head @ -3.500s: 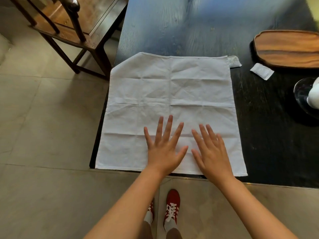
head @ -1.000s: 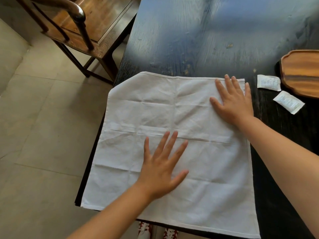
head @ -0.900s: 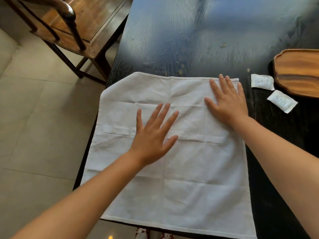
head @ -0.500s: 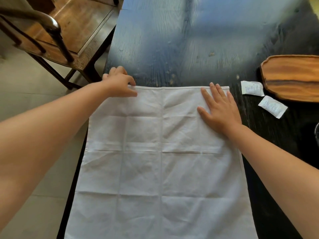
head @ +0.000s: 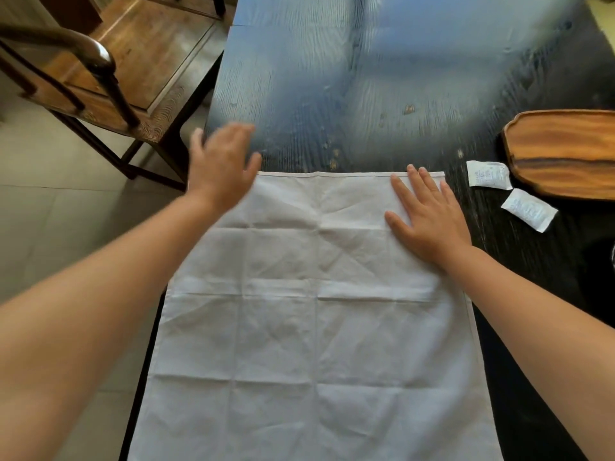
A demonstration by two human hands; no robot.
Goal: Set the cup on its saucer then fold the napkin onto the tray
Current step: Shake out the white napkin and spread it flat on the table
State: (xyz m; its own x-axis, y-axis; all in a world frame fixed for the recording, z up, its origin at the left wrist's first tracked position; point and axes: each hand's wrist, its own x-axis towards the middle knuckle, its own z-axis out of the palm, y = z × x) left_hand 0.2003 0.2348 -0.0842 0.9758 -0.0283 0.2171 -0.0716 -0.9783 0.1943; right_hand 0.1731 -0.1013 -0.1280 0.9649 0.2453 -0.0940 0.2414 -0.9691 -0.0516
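Napkin (head: 316,311) lies spread flat on the dark table (head: 382,78), left side hanging past the table's left edge, near end out of frame. Looks like the fold step, prep stage: flattened, no fold started.

Right hand (head: 429,217) lies palm down on the far-right corner, fingers (head: 416,181) straight and close together, reaching the far hem; pinning the cloth, not gripping. Left hand (head: 221,164) is at the far-left corner, open, fingers loosely spread, motion-blurred; holds nothing, and contact with the cloth can't be told.

Next move likely needs pinching both far corners and drawing them to the near edge, hems aligned.

Wooden tray (head: 565,151) sits to the right, well apart from the napkin; two white sachets (head: 487,174) between them. Cup and saucer not clearly visible.
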